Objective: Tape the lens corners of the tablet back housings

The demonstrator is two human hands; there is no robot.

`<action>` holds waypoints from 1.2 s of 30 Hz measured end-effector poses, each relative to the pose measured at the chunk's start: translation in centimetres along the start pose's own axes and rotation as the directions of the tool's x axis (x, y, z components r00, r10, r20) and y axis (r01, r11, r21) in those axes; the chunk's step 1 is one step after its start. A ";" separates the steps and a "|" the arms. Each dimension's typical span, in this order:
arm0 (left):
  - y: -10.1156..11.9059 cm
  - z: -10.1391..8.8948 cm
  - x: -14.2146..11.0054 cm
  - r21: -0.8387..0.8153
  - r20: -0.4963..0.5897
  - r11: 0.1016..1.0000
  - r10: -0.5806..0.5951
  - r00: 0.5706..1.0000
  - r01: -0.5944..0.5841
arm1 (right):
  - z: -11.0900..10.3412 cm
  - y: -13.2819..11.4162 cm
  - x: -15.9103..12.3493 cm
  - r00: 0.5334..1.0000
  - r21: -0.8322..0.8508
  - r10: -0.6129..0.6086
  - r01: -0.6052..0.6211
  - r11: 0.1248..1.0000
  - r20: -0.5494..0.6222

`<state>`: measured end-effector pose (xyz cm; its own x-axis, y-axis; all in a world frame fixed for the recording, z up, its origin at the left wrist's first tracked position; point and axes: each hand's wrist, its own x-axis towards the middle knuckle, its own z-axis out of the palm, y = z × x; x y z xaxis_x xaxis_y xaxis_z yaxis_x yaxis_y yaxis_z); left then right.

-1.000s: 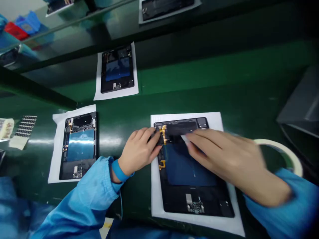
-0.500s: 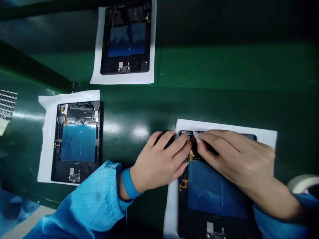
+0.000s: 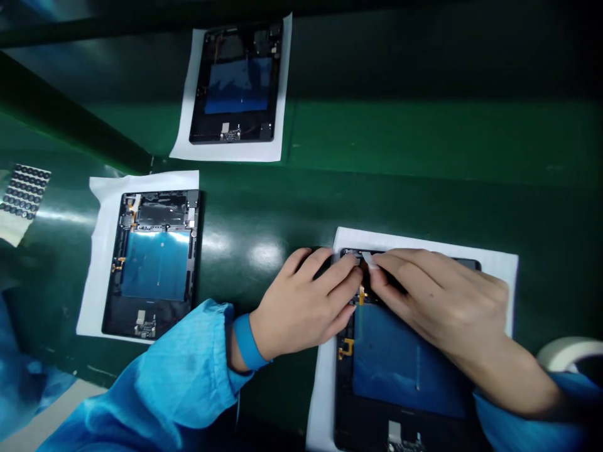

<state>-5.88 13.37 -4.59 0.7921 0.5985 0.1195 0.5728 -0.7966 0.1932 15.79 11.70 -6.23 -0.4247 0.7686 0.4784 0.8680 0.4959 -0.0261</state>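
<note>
A black tablet with its back off lies on white sheet in front of me, its blue-covered battery in the middle. At its upper left corner, my left hand bears on the frame with bent fingers; the thumb and first fingers sit close together at the edge. My right hand reaches across the tablet from the right. Its thumb and forefinger pinch a small whitish strip at the top edge, beside the left fingertips. Where the strip's lower end goes is hidden by the fingers. Orange flex cables run down the tablet's left side.
Another opened tablet lies on white sheet at the left; a third lies farther back. A sheet of round black stickers is at the far left. A roll of white tape stands by my right forearm. A green bar slants across the upper left.
The view has shifted slightly, so the other tablets and the sticker sheet appear a little farther right. Both hands keep nearly the same hold at the tablet's corner.
</note>
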 end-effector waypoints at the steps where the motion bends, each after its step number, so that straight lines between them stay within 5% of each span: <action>1: 0.0 -0.1 0.0 -0.004 -0.001 1.000 0.000 1.000 0.000 | 0.0 0.0 0.0 1.000 0.003 -0.002 0.002 1.000 0.002; 12: 0.0 0.4 0.1 -0.003 0.012 1.000 -0.004 1.000 0.004 | 0.2 -0.4 0.5 0.999 -0.024 -0.016 0.017 1.000 0.032; 15: 0.8 -2.6 -1.0 0.020 0.074 1.000 0.001 0.997 -0.003 | -0.3 -0.9 0.8 0.995 -0.035 -0.040 0.044 0.998 0.089; 19: 0.1 -10.5 -3.3 0.037 0.017 0.991 -0.132 0.991 0.131 | -0.6 -1.7 0.9 0.980 -0.056 -0.059 0.071 0.996 0.190; 21: -2.2 -13.2 -3.2 0.163 0.016 0.962 -0.223 0.975 0.217 | -0.5 -2.0 0.7 0.979 -0.059 -0.057 0.069 0.996 0.196; 23: -5.8 -13.8 -1.6 0.300 0.105 0.911 -0.327 0.939 0.284 | -0.4 -2.2 0.1 0.982 -0.045 -0.055 0.064 0.997 0.180; 25: -10.1 -12.9 0.8 0.447 0.219 0.818 -0.492 0.843 0.362 | -0.8 -2.2 -1.3 0.988 0.004 -0.061 0.061 0.998 0.143; 29: -17.6 -10.5 5.0 0.547 0.273 0.730 -0.619 0.736 0.411 | -2.8 -1.7 -7.1 0.997 0.142 -0.041 0.032 0.989 0.059; 33: -20.5 -11.1 6.1 0.600 0.338 0.708 -0.645 0.685 0.371 | -4.7 -1.0 -12.6 0.997 0.185 0.076 -0.077 0.980 0.015; 36: -20.7 -12.2 6.2 0.636 0.393 0.706 -0.644 0.656 0.312 | -5.1 -0.9 -13.4 0.995 0.225 0.100 -0.091 0.970 -0.028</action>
<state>-15.40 34.61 4.01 0.2336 0.8728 -0.4287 0.7855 -0.4292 -0.4459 21.96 -1.08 -8.14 -0.3283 0.8030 0.4974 0.8228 0.5018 -0.2670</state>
